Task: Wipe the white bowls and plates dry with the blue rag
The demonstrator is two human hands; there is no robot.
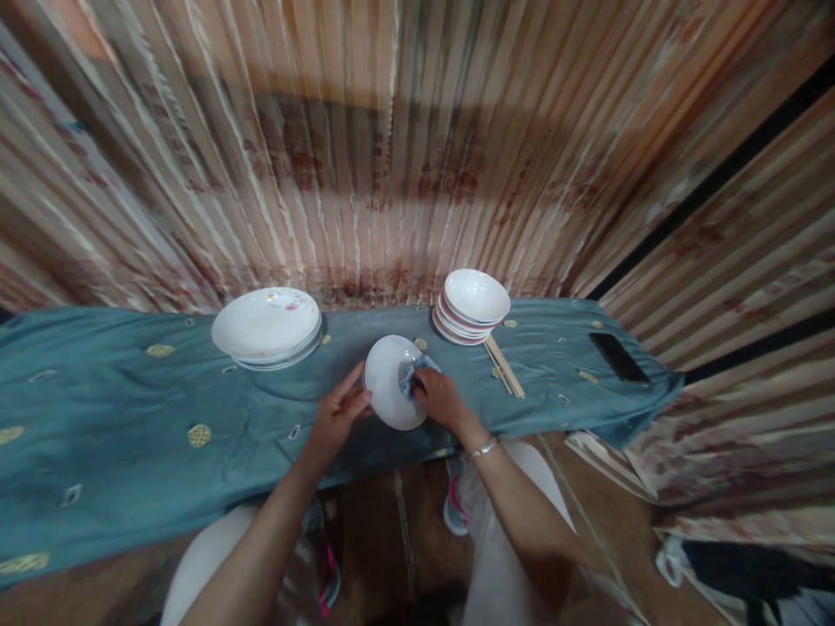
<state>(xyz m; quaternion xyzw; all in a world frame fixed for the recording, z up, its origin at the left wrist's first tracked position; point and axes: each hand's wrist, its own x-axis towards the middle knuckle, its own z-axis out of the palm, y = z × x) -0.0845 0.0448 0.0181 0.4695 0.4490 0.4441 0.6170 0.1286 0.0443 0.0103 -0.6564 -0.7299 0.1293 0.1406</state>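
A round white bowl (390,396) is in front of me at the near edge of the table, its inside facing up toward me. My left hand (337,410) grips its left rim, thumb on top and fingers at the side. On the bowl's right inner side lies a crumpled blue-grey cloth (410,376). My right hand (440,396) is closed on this cloth and presses it against the bowl; the fingertips are partly hidden.
Stacked white plates (261,326) stand back left, and stacked bowls (473,300) back right. Wooden chopsticks (505,368) lie beside the bowls. Farther right is a black phone (618,357). A teal cloth (248,435) covers the table; a pleated curtain (365,174) hangs behind.
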